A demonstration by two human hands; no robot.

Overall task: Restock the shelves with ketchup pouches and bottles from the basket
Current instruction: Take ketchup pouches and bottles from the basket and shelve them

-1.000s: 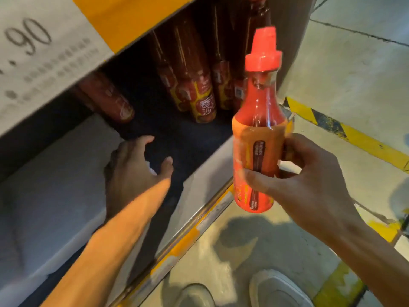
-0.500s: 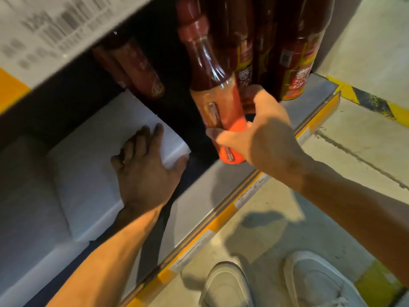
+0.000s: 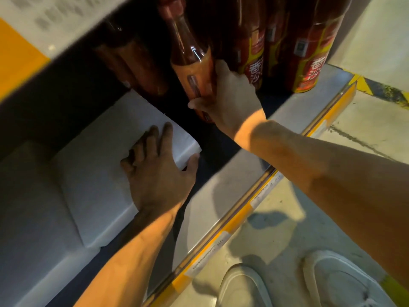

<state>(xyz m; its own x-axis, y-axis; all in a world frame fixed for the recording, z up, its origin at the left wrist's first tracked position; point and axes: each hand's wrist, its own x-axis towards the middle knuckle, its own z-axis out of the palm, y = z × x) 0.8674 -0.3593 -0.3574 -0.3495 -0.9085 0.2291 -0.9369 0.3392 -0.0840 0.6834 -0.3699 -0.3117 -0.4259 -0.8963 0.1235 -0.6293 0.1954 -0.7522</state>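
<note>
The ketchup bottle sits in the upper middle of the frame, inside the shadowed shelf bay, leaning with its neck toward the upper left. The right hand wraps its lower half, thumb across the label and fingers curled behind. Whether its base touches the shelf floor cannot be told; the dark hides it.

Just right of it stand the stocked ketchup bottles, packed close, with the knuckles almost against the nearest label. A careless push could knock that row, and letting go while the bottle is tilted could tip it into the darker bottles at upper left. Its neck also runs up toward the upper shelf edge, so lifting it higher risks a bump there.

Open room is a dark gap between the white foam block and the stocked row, narrow but probably enough for one bottle set upright. The left hand lies flat on the block, fingers spread and thumb hooked over its corner; shifting the block rightward would close that gap. The shelf's front rail crosses below the right forearm, a lip to clear on withdrawal.
</note>
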